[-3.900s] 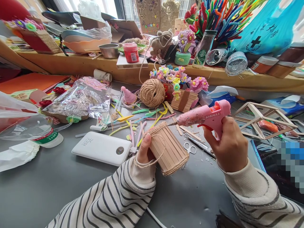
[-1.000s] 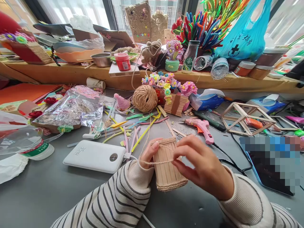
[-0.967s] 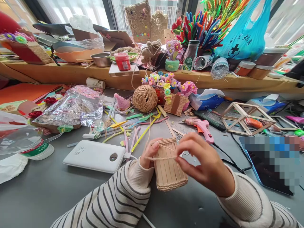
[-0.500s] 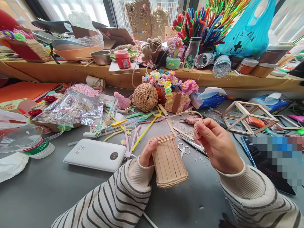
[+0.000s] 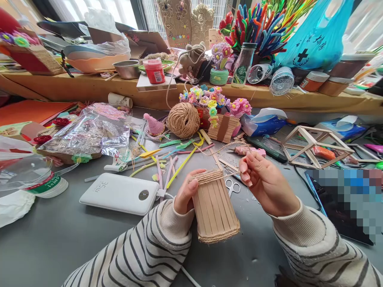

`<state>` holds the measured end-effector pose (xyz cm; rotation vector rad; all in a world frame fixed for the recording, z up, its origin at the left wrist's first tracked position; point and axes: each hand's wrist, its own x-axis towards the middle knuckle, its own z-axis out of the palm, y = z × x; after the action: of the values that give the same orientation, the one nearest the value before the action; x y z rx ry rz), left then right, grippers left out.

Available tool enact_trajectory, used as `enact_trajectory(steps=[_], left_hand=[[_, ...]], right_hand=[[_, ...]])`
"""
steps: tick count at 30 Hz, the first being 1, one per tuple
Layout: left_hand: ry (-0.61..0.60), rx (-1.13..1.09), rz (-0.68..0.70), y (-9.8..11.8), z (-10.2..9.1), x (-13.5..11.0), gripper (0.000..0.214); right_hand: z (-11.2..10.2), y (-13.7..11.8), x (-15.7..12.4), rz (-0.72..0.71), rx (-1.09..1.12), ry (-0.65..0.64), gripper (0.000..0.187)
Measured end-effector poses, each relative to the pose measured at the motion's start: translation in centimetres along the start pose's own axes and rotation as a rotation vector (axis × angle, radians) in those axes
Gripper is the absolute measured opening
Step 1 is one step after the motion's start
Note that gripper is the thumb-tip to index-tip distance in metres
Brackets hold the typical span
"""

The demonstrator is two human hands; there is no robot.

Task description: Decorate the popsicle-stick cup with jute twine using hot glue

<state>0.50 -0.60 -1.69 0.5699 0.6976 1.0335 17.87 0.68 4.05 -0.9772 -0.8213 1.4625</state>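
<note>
Head view: left hand [image 5: 184,195] grips stick cup [image 5: 214,207] (twine-banded); right hand [image 5: 265,183] pinches twine [image 5: 231,174].

We look down and forward from a single head-worn camera, close above our left hand [image 5: 184,195] and right hand [image 5: 265,183] at the near edge of a cluttered grey table [image 5: 60,235]. The wide view reaches a wooden shelf [image 5: 89,85] beneath bright windows.

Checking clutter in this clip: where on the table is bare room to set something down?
Bare grey table lies nearest the camera, below the white power bank, left of the left hand. Crowded: between the twine ball and wooden frame.
</note>
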Motion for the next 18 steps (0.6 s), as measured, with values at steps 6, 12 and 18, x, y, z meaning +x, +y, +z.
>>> enact_trajectory(steps=[6, 12, 18], left_hand=[[-0.019, -0.014, 0.039, 0.05, 0.16, -0.11, 0.050], [-0.042, -0.011, 0.031, 0.14, 0.28, -0.31, 0.050], [-0.065, -0.033, -0.037, 0.48, 0.09, -0.15, 0.050]], right_hand=[[0.10, 0.04, -0.18, 0.001, 0.039, -0.008, 0.028], [0.19, -0.10, -0.27, 0.015, 0.105, -0.017, 0.026], [0.26, -0.02, -0.26, 0.026, 0.108, -0.022, 0.025]])
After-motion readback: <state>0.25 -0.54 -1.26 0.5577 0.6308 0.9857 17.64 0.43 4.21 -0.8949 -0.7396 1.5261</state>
